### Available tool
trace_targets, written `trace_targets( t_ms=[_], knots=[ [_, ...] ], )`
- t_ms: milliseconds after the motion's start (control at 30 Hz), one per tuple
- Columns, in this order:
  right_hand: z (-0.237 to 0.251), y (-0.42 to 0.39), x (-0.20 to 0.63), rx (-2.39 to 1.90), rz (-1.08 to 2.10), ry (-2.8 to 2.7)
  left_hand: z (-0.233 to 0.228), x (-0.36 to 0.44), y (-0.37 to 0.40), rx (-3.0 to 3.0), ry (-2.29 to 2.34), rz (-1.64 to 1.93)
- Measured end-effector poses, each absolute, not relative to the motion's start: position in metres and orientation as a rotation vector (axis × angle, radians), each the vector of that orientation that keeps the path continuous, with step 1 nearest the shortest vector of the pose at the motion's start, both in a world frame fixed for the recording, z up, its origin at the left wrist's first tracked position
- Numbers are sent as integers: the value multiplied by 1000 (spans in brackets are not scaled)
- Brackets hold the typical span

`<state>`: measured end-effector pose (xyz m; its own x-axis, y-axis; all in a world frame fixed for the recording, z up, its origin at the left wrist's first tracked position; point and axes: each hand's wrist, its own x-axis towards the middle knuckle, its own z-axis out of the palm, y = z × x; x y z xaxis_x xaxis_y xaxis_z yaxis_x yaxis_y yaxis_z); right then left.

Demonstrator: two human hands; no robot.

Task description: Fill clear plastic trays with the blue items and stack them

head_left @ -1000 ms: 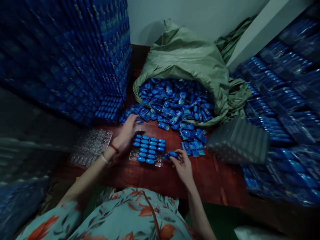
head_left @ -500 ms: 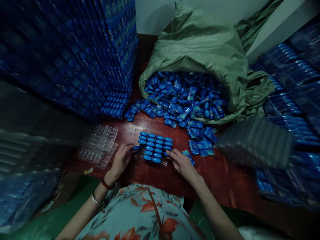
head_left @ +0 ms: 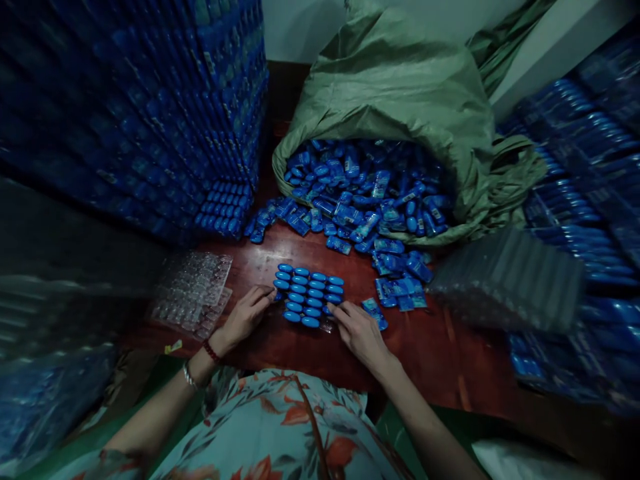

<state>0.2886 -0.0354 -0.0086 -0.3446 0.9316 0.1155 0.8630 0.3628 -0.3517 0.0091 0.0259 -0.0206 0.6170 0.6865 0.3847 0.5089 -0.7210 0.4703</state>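
A clear plastic tray (head_left: 326,325) lies on the table before me, with rows of glossy blue oval packs (head_left: 299,289) in it. At the tray's left edge, my left hand (head_left: 246,313) is closed, its fingertips pinching a small blue pack (head_left: 278,295) that is partly hidden. My right hand (head_left: 356,328) is closed at the right edge, thumb and fingers on another blue pack (head_left: 327,309) in the lower right of the rows. Just right of that hand lies a loose blue pack (head_left: 374,313) with a printed card.
An open green woven sack (head_left: 395,80) spills loose blue packs (head_left: 350,213) onto the red-brown table (head_left: 280,350). Empty clear trays (head_left: 193,290) lie at left, and a stack of clear trays (head_left: 510,280) at right. Tall stacks of filled trays (head_left: 200,100) rise at left.
My left hand has brought its blue pack slightly right, against the tray's left edge. My right hand stays at the right edge, its fingers shifted slightly. The view has moved a little.
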Motion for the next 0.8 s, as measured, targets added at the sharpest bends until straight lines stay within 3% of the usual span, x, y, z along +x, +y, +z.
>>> trace_targets(
  t_ms=[233,433,533,667,800],
  knots=[
    [-2,-26,286,-1671,245,-2457,-10,20,31,2697,837,457],
    [-3,-34,296,-1582,62,-2408,-8,15,36,2667,913,734],
    [-10,-17,310,-1636,55,-2115,-4,19,65,2480,1252,854],
    [-9,51,314,-1920,114,-1927,-5,42,126,2233,1958,367],
    [0,108,301,-2218,309,-2166,-14,67,162,2117,2159,196]
  ],
)
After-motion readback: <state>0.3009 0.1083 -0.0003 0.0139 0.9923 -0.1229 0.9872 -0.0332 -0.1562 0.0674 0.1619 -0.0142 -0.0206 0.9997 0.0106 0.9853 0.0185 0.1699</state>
